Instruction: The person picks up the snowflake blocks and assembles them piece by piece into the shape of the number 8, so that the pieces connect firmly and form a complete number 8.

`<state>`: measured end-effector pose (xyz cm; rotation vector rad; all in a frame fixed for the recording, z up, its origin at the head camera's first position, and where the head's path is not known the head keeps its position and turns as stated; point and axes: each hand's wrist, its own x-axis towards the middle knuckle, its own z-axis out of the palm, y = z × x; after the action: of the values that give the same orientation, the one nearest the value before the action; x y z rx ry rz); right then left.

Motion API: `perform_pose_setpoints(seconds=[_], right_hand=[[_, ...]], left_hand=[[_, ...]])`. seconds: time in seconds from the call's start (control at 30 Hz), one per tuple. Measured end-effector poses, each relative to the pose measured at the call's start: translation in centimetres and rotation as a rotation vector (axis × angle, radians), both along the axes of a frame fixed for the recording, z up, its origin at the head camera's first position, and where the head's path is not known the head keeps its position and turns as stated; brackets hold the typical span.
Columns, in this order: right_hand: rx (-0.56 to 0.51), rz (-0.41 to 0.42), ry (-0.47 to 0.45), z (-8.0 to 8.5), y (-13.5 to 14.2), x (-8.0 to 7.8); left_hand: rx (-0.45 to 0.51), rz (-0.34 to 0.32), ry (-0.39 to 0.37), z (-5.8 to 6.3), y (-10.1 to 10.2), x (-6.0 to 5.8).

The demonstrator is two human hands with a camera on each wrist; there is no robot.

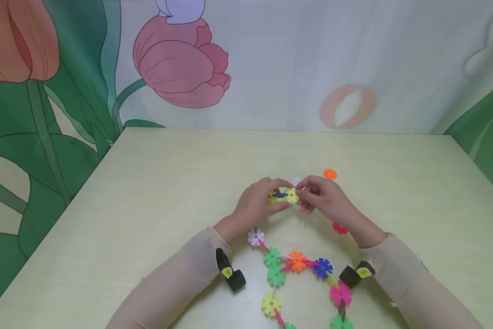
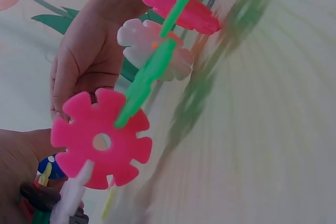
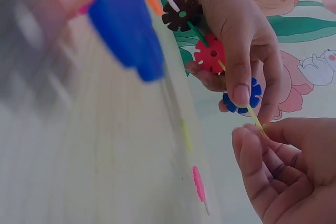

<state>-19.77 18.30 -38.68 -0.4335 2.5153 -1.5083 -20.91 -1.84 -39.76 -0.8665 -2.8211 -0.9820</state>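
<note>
Over the middle of the table, my left hand (image 1: 258, 198) holds a yellow notched plastic disc and a blue one joined together. In the right wrist view, that hand's thumb and fingers grip around the blue disc (image 3: 254, 97), beside a red disc (image 3: 210, 53). The yellow disc (image 3: 255, 119) shows there edge-on, and my right hand (image 1: 326, 197) pinches its edge between thumb and fingertips. The two hands face each other close together. In the left wrist view a pink disc (image 2: 126, 150) hides part of the left hand (image 2: 16, 153).
Nearer me on the table lies a linked chain of coloured discs, including an orange disc (image 1: 297, 261), a blue disc (image 1: 323, 268) and a pink disc (image 1: 340, 294). A loose orange disc (image 1: 330, 173) lies beyond the right hand, and a red disc (image 1: 340, 228) under its wrist.
</note>
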Motion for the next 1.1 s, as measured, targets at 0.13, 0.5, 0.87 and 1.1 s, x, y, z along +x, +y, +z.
perform_pose_setpoints(seconds=[0.13, 0.5, 0.87, 1.1], right_hand=[[0.100, -0.024, 0.032, 0.3, 0.3, 0.0], [0.425, -0.025, 0.160, 0.7, 0.8, -1.9], [0.571, 0.091, 0.158, -0.3, -0.1, -4.5], [0.630, 0.082, 0.097, -0.3, -0.8, -5.1]], left_hand=[[-0.016, 0.030, 0.008, 0.1, 0.1, 0.1], [0.048, 0.044, -0.048, -0.1, -0.1, 0.0], [0.077, 0.056, -0.064, -0.3, -0.3, -0.1], [0.078, 0.068, -0.091, -0.2, -0.4, -0.2]])
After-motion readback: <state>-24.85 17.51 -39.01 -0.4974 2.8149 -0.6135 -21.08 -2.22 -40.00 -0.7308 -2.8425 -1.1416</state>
